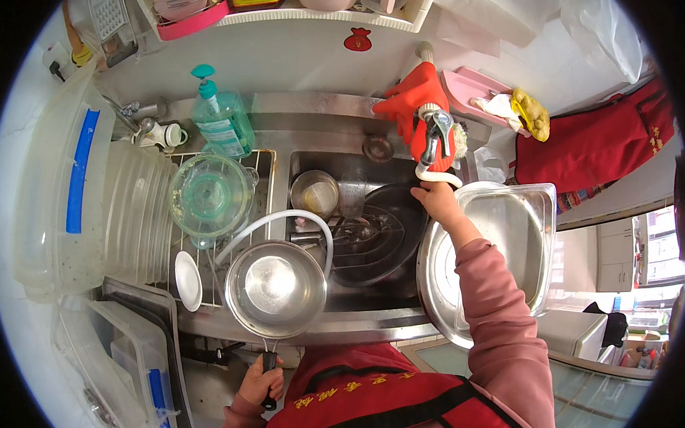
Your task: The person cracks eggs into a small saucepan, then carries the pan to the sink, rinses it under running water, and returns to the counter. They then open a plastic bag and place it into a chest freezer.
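Note:
My left hand (262, 382) grips the black handle of a shallow stainless steel pan (276, 289), held level over the sink's front edge. The pan's inside is shiny, with nothing in it. My right hand (439, 204) reaches to the right side of the sink, just below the tap (435, 134) and its short white hose (438, 177). Its fingers lie by the rim of a black wok (403, 246); what they touch is hidden. Beside the wok in the sink are a small metal bowl (314, 193) and a clear cup (353, 194).
Stacked stainless and clear pans (504, 231) overhang the sink's right side. Red rubber gloves (418, 101) drape the tap. On the left rack (268, 185) stand a green pump bottle (223, 125), a green-clear bowl (210, 190) and a white dish (188, 280). A white hose (289, 214) arches behind my pan.

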A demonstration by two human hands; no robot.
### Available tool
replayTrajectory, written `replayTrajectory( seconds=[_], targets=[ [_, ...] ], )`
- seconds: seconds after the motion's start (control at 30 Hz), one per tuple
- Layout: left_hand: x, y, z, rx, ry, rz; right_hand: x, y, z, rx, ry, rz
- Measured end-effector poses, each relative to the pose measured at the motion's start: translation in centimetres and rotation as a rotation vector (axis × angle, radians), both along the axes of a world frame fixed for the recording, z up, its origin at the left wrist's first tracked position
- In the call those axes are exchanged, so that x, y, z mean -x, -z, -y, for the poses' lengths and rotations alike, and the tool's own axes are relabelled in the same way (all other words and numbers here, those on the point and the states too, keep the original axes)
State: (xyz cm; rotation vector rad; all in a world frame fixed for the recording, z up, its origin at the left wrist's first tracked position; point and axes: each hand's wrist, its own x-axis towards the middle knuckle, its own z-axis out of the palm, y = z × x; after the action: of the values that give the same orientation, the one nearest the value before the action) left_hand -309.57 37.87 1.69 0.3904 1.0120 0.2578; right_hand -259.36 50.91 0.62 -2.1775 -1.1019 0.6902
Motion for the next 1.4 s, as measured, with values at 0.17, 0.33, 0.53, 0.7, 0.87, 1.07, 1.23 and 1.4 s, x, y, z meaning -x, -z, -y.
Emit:
replayTrajectory(
  seconds=[0.17,0.33,0.53,0.7,0.87,1.07,1.23,1.4],
  targets=[
    [-0.1,0.1,0.0,-0.010,-0.008,-0.009,0.0,-0.3,-1.2,-0.389,-0.147,0.154],
    [-0.2,0.1,0.0,-0.001,-0.016,0.002,-0.4,-1.3,-3.1,-0.544,-0.200,0.623],
    [-0.3,-0.3,-0.1,0.023,-0.026,-0.028,-2.3,-1.5,-4.4,-0.578,-0.161,0.692],
    [-0.4,-0.5,-0.1,0.008,-0.009,-0.033,-2.9,-0.1,-4.1,-0.418,-0.226,0.612],
    [-0.2,-0.5,-0.1,0.028,-0.025,-0.018,-0.5,0.4,-2.2,-0.029,-0.327,0.561],
    [0.3,-0.4,-0.5,0.044,-0.001,-0.001,4.8,-1.0,3.2,0.467,-0.974,0.449],
    [0.5,-0.6,-0.9,0.101,-0.014,0.027,7.0,-1.5,4.1,0.671,-1.280,0.747],
    [0.4,-0.8,-1.0,0.099,-0.002,0.007,5.8,-1.5,2.0,0.253,-1.110,0.877]
  ],
)
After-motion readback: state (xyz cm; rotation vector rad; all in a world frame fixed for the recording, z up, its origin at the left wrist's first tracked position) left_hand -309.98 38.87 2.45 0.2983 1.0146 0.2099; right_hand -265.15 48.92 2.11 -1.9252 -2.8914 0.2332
